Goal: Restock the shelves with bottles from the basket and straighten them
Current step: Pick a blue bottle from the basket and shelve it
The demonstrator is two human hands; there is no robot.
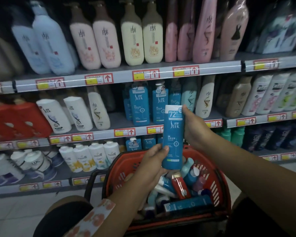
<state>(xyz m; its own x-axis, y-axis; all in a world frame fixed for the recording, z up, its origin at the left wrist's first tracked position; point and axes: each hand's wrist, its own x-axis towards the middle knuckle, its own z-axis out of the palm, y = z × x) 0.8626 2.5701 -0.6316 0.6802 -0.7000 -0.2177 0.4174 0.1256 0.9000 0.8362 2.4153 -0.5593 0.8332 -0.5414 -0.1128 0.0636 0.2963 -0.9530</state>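
Note:
I hold a blue Slek bottle point(173, 134) upright above the red basket point(126, 166). My left hand point(154, 165) grips its lower end from the left. My right hand point(193, 129) grips its upper right side, thumb near the white cap. The basket sits in front of me on the floor and holds several mixed bottles point(183, 187), among them a blue box-like pack point(188, 205) and a red one. Matching blue Slek bottles point(139, 106) stand on the middle shelf point(99, 135) just behind the held bottle.
The top shelf point(123, 75) carries tall pump bottles in blue, pink and cream. White Slek bottles point(65, 113) and red packs stand at the middle left. Pantene bottles point(91, 156) fill the lower shelf. A gap shows on the middle shelf left of the blue bottles.

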